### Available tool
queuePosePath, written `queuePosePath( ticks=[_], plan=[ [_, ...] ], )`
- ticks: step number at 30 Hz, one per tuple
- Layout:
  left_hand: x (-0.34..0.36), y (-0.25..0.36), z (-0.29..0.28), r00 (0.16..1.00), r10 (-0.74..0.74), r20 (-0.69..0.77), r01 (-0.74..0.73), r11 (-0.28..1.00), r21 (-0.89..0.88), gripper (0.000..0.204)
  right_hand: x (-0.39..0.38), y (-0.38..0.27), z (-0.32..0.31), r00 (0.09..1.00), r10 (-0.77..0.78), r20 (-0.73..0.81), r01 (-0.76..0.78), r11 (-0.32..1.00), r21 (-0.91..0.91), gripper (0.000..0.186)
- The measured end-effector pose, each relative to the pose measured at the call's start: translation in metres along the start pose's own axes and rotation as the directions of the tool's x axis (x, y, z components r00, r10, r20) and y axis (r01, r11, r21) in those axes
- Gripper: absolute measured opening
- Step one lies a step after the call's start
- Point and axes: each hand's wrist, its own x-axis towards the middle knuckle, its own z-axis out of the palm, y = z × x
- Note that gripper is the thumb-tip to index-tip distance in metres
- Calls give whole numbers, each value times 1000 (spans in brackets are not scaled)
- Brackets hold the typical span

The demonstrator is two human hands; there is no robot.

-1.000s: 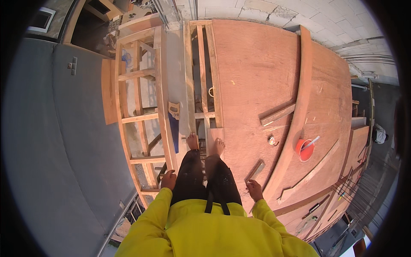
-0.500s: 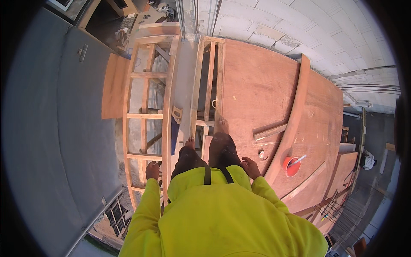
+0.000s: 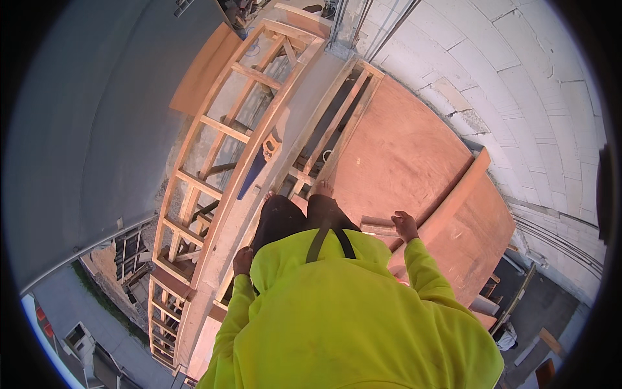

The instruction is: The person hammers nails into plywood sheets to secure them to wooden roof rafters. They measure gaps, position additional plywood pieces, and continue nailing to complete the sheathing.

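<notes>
My left hand hangs beside my left thigh, loosely open with nothing visible in it. My right hand is held out over the plywood deck, fingers loosely curled and apart, holding nothing. A short timber piece lies just left of it. My bare feet stand at the edge of an open timber frame. A handsaw with a blue blade and wooden handle lies on the strip to my left, beside a long ladder-like timber frame.
A grey wall runs along the left, with a drop to ground level at lower left. A white block wall rises at upper right, with cables along it. A person is at a lower level at right.
The view has swung, so the frames and deck appear tilted. My feet have shifted slightly. My right hand has lifted up and outward over the deck; the red bucket is now mostly hidden.
</notes>
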Motion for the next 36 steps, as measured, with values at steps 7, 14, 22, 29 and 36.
queuePosePath(
  ticks=[7,14,22,29,36],
  plan=[
    [-79,-36,47,992,-123,-8,116,949,-293,48,15,-53,14,980,-95,174,113,989,-94,43],
    [-116,-50,71,945,-304,-119,121,666,-736,43,-28,-141,55,877,-203,436,338,905,-258,44],
    [-203,-110,123,783,-622,14,366,443,-818,41,-7,-173,82,786,-196,586,496,766,-409,45],
    [-227,-83,159,647,-762,3,304,254,-918,40,43,-222,89,626,-220,748,712,554,-432,46],
    [-205,40,159,692,-722,-18,211,227,-951,47,87,-317,100,623,-232,747,677,639,-366,43]
  ],
)
